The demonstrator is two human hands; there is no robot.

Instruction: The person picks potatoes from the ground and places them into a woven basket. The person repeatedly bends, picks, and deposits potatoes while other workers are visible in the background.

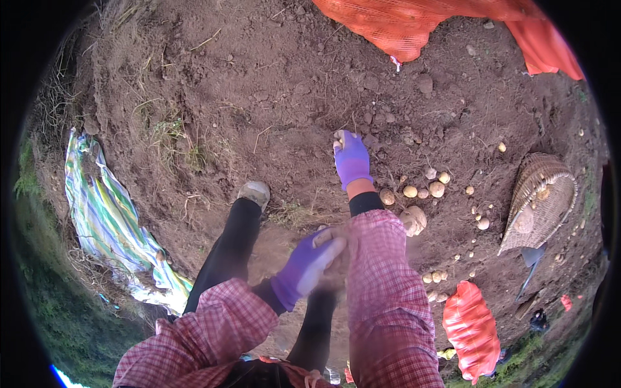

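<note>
My right hand (351,157), in a purple knitted glove with a pale palm, reaches down to the brown soil. Its fingers are curled, and a small pale spot shows at the fingertips; whether it is a potato or the glove is unclear. Just right of that wrist lie several potatoes (436,189) of mixed sizes. My left hand (308,266), gloved alike, is bent in front of my knees beside my right forearm. Its fingers are partly closed and blurred, so any contents are hidden. Partly behind the right sleeve sits a rounded brown lump (414,220) I cannot identify.
A woven basket (521,194) lies tipped at right, potatoes inside, a bluish tool (531,262) below it. Filled orange-red mesh sacks stand at top (383,29) and lower right (470,330). A striped plastic sheet (111,213) lies left. My shoe (254,194) rests on soil.
</note>
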